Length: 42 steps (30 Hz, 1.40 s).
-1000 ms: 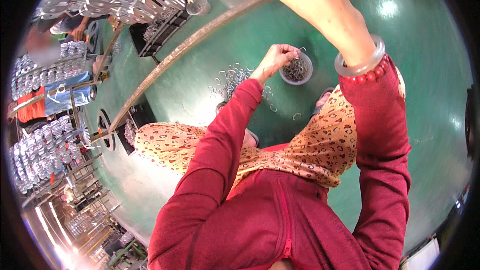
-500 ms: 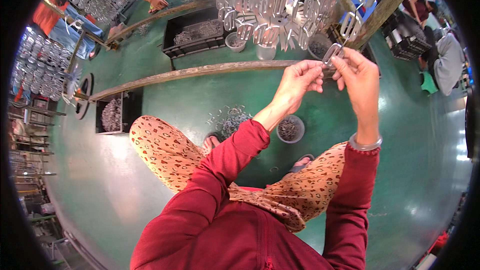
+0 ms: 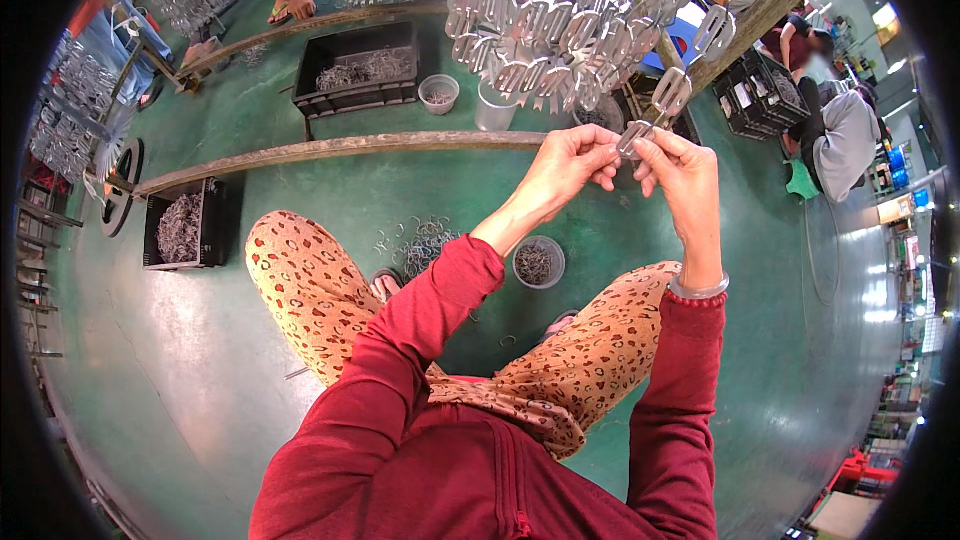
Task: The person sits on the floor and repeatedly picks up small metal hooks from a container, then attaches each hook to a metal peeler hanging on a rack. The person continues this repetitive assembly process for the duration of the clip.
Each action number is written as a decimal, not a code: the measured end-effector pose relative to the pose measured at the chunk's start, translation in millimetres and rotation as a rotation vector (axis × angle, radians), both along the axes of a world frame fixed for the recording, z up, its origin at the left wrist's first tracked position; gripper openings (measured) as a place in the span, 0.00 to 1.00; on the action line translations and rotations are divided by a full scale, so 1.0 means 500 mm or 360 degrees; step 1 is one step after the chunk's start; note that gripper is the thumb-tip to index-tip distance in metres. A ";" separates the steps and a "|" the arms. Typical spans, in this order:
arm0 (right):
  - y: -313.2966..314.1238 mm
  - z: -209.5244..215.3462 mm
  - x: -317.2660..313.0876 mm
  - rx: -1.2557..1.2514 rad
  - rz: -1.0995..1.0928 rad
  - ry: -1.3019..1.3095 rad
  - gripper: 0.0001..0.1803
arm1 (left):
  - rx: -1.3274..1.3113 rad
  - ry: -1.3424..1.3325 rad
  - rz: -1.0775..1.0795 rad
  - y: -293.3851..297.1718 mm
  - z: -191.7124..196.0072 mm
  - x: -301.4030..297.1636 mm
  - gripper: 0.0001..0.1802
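Both hands raised in front of the chest, above the knees. Left hand (image 3: 565, 165) and right hand (image 3: 675, 175) pinch a small flat metal piece (image 3: 633, 138) between them, thumb and fingertips closed on it from either side, the other fingers loosely curled; neither hand grips anything else. The piece sits just below a dense cluster of hanging metal pieces (image 3: 570, 10) strung overhead, and close to two single pieces on a slanted wooden bar (image 3: 770, 2), probably held high so it can be brought level with those already hung. On the green floor (image 3: 200, 390), between the feet, a small round bowl (image 3: 539, 261) of wire hooks stands beside a loose scatter of wire rings (image 3: 420, 245), within easy reach of a seated worker. A long wooden rail (image 3: 340, 148) crosses the floor; behind it a black crate (image 3: 360, 68) with wire parts and a small pale bowl (image 3: 438, 92); another black crate (image 3: 183, 228) at left. Other people sit at the top edge and far right, partly cut off. How the piece attaches is hidden by the fingers; its exact shape is hard to make out.
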State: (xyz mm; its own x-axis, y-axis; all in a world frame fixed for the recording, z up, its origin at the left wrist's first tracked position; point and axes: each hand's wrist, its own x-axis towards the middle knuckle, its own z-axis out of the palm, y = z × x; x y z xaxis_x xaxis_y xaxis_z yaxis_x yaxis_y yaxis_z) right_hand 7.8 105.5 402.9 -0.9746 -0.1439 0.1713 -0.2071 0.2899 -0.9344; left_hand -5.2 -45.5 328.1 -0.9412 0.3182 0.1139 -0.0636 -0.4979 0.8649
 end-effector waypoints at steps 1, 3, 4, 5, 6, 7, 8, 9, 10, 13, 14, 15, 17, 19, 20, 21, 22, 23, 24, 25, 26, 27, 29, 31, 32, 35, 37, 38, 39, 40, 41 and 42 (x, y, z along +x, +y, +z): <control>-0.002 0.001 -0.001 0.0003 0.0002 -0.0002 0.10 | -0.0002 0.0005 -0.0001 -0.002 0.000 -0.001 0.09; -0.004 0.001 -0.003 0.0009 0.0007 -0.0006 0.10 | 0.0037 -0.0087 0.0015 -0.003 0.003 0.000 0.09; -0.004 0.000 -0.005 0.0016 0.0008 -0.0005 0.10 | 0.0057 -0.0138 0.0025 -0.004 0.002 0.001 0.09; -0.003 0.000 -0.007 0.0023 0.0010 -0.0005 0.10 | 0.0069 -0.0147 0.0012 -0.005 0.001 0.001 0.09; -0.003 0.000 -0.008 0.0030 0.0012 -0.0004 0.09 | 0.0081 -0.0156 -0.0001 -0.006 0.001 0.000 0.09; -0.004 -0.002 -0.009 -0.0006 0.0010 -0.0024 0.09 | 0.0092 -0.0170 -0.0015 -0.008 -0.001 0.001 0.09; -0.005 -0.003 -0.009 -0.0043 0.0008 -0.0045 0.09 | 0.0086 -0.0164 -0.0031 -0.010 -0.004 0.001 0.09; -0.006 -0.005 -0.011 -0.0079 0.0006 -0.0066 0.09 | 0.0080 -0.0157 -0.0047 -0.011 -0.008 0.000 0.09; -0.007 -0.005 -0.011 -0.0098 0.0010 -0.0072 0.09 | 0.0070 -0.0152 -0.0064 -0.012 -0.012 0.002 0.09; -0.005 -0.007 -0.014 -0.0125 0.0018 -0.0074 0.09 | 0.0066 -0.0193 -0.0100 -0.015 -0.025 0.009 0.10; -0.003 -0.009 -0.015 -0.0113 0.0019 -0.0062 0.09 | 0.0119 -0.0211 -0.0096 -0.017 -0.031 0.007 0.10; -0.002 -0.011 -0.016 -0.0102 0.0020 -0.0051 0.09 | 0.0173 -0.0229 -0.0094 -0.019 -0.038 0.003 0.10; -0.002 -0.011 -0.018 -0.0091 0.0027 -0.0036 0.09 | 0.0217 -0.0254 -0.0076 -0.021 -0.038 0.001 0.10; -0.003 -0.006 -0.019 -0.0057 0.0033 -0.0044 0.08 | 0.0204 -0.0258 -0.0048 -0.017 -0.029 -0.001 0.10; -0.003 -0.003 -0.019 -0.0028 0.0035 -0.0060 0.08 | 0.0220 -0.0248 -0.0067 -0.016 -0.023 -0.002 0.10; -0.004 -0.001 -0.020 0.0001 0.0037 -0.0077 0.08 | 0.0236 -0.0239 -0.0087 -0.015 -0.018 -0.003 0.10; -0.006 -0.001 -0.020 -0.0012 0.0035 -0.0064 0.08 | 0.0252 -0.0227 -0.0104 -0.015 -0.015 -0.004 0.10; -0.009 -0.001 -0.020 -0.0026 0.0033 -0.0051 0.09 | 0.0247 -0.0226 -0.0115 -0.015 -0.015 -0.006 0.10; -0.011 -0.001 -0.021 -0.0039 0.0032 -0.0038 0.09 | 0.0242 -0.0225 -0.0126 -0.016 -0.015 -0.008 0.10; -0.009 -0.002 -0.022 -0.0050 0.0027 -0.0033 0.09 | 0.0235 -0.0224 -0.0141 -0.015 -0.015 -0.008 0.10; -0.005 -0.005 -0.024 -0.0062 0.0022 -0.0028 0.09 | 0.0191 -0.0215 -0.0151 -0.015 -0.015 -0.007 0.10; -0.002 -0.006 -0.026 -0.0074 0.0017 -0.0024 0.09 | 0.0147 -0.0205 -0.0160 -0.016 -0.015 -0.005 0.09; 0.003 -0.004 -0.028 -0.0053 0.0036 -0.0044 0.08 | 0.0096 -0.0187 -0.0185 -0.020 -0.019 -0.001 0.09; -0.001 0.000 -0.028 -0.0034 0.0045 -0.0036 0.08 | 0.0091 -0.0170 -0.0213 -0.025 -0.023 0.001 0.10; -0.009 0.003 -0.026 -0.0026 0.0044 -0.0017 0.07 | 0.0048 -0.0135 -0.0223 -0.026 -0.026 -0.001 0.10; -0.026 0.012 -0.031 0.0234 0.0051 -0.0020 0.06 | -0.0053 -0.0031 -0.0224 -0.027 -0.040 -0.015 0.10; -0.037 0.023 -0.040 0.0477 0.0071 -0.0032 0.06 | -0.0083 0.0031 -0.0215 -0.029 -0.047 -0.026 0.11; -0.044 0.034 -0.049 0.0594 0.0089 -0.0033 0.06 | -0.0050 -0.0010 -0.0212 -0.033 -0.048 -0.029 0.11; -0.052 0.039 -0.063 0.0710 0.0109 -0.0034 0.06 | -0.0018 -0.0052 -0.0208 -0.037 -0.050 -0.034 0.11; -0.049 0.032 -0.088 0.0708 0.0149 -0.0026 0.08 | 0.0020 -0.0099 -0.0210 -0.040 -0.052 -0.037 0.11; -0.052 0.035 -0.102 0.0665 0.0180 -0.0111 0.08 | 0.0085 -0.0148 -0.0229 -0.046 -0.067 -0.044 0.14; -0.052 0.026 -0.124 0.0695 0.0157 -0.0097 0.08 | 0.0159 -0.0270 -0.0223 -0.052 -0.084 -0.047 0.16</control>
State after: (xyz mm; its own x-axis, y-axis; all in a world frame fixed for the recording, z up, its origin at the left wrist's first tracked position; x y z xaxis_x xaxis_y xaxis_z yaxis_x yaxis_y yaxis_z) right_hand -54.3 79.7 415.9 -0.9591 -0.2827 0.0169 -0.2020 0.6412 -0.7403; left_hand -28.6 -71.6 286.0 -0.8969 0.4422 -0.0047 -0.2786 -0.5566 0.7827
